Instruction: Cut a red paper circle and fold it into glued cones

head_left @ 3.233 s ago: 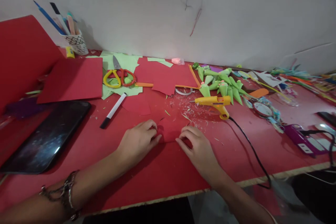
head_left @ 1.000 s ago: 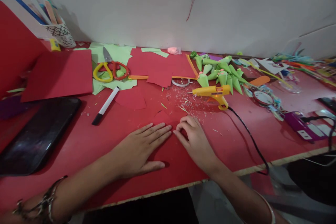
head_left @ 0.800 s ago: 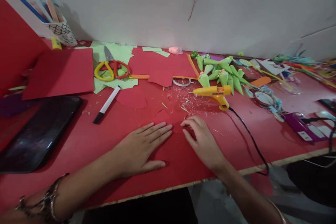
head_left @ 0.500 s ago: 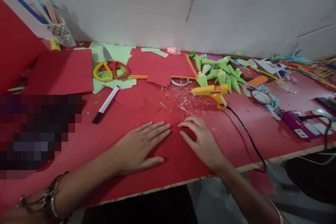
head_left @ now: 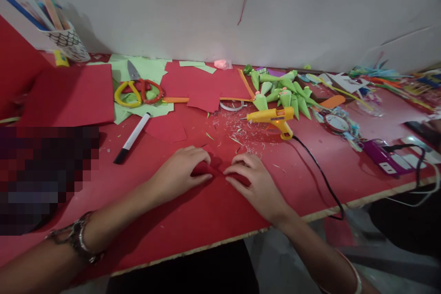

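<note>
Red paper (head_left: 201, 169) at near centre of the desk (head_left: 294, 179), pinched at its left by the left hand (head_left: 179, 167) and at its right by the right hand (head_left: 259, 186). Judged light, flexible, easily creased; best held by opposite edges.

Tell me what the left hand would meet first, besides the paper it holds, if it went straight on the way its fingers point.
Probably the right hand, across a small gap from the left hand, with the red paper between them; depth is hard to judge.
</note>
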`<action>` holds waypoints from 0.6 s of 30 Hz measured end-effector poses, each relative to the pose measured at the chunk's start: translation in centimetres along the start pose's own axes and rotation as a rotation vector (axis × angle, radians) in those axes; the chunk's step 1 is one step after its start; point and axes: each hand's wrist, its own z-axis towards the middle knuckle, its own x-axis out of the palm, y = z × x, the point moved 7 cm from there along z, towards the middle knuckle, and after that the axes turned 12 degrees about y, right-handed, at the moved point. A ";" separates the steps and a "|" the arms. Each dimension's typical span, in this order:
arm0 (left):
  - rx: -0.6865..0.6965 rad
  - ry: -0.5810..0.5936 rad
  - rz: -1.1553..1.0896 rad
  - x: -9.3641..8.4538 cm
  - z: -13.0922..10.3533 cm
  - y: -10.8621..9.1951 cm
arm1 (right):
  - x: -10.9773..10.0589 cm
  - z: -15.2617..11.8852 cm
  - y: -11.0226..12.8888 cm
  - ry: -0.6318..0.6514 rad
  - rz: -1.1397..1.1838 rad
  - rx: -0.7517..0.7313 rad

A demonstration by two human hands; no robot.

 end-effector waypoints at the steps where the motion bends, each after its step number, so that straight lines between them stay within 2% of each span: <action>1: 0.004 0.009 -0.029 0.0 0.0 0.0 | 0.0 0.0 -0.1 -0.006 0.001 0.004; 18: -0.042 -0.010 0.012 0.2 0.1 0.6 | 0.2 0.1 -0.3 -0.085 0.011 0.095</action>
